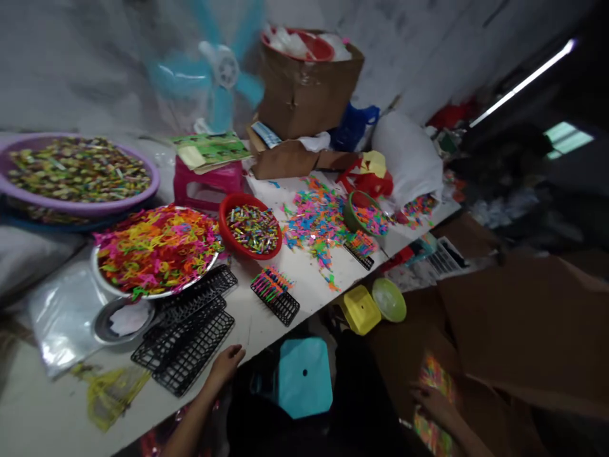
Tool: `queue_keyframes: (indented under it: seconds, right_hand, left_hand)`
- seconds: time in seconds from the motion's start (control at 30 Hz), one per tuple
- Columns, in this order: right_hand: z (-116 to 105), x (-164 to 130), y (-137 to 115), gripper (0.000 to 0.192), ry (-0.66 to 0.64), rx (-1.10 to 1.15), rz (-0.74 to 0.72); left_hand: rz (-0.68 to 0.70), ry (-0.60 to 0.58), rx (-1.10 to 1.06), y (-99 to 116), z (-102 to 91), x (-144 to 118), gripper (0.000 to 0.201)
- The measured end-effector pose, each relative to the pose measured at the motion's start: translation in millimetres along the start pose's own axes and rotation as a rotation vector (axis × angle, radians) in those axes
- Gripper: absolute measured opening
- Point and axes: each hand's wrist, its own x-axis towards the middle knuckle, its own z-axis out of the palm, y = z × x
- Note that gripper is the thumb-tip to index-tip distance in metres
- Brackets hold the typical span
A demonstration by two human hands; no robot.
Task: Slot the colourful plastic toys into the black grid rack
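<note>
My left hand rests at the table's front edge with its fingers loosely extended and nothing in them. Beside it lie several black plastic grid racks, partly stacked. Low on the right, my right hand is closed around a long bundle of colourful plastic pieces, which shows above and below the hand. Motion blurs this bundle, and it is over brown cardboard. A black rack partly filled with coloured pieces lies on the table. Farther back is a second partly filled rack.
The white table carries a red bowl, a wide basin of bright pieces, a purple basin and a loose pile. Below are a turquoise stool, a yellow stool and a cardboard box.
</note>
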Motion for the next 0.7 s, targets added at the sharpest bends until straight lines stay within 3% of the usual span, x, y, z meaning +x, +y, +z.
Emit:
queue_keyframes:
  seconds: [0.17, 0.3, 0.5, 0.7]
  right_hand:
    - [46.2, 41.8, -91.6, 0.033, -0.148, -0.255, -0.409]
    - [99.7, 81.1, -152.9, 0.036, -0.239, -0.339, -0.651]
    - [150.9, 177.8, -210.6, 0.041, -0.088, -0.293, -0.929]
    - [217.6, 280.5, -274.3, 0.053, 0.117, -0.058, -1.451]
  left_hand:
    - [-0.034, 0.134, -0.087, -27.4, 23.1, -5.0, 0.035]
    - [0.025, 0.259, -0.090, -27.3, 48.8, 8.6, 0.033]
    - [0.244, 0.495, -0.030, -11.9, 91.2, 71.6, 0.030]
    - [0.346, 0.729, 0.059, -11.6, 141.4, 144.6, 0.038]
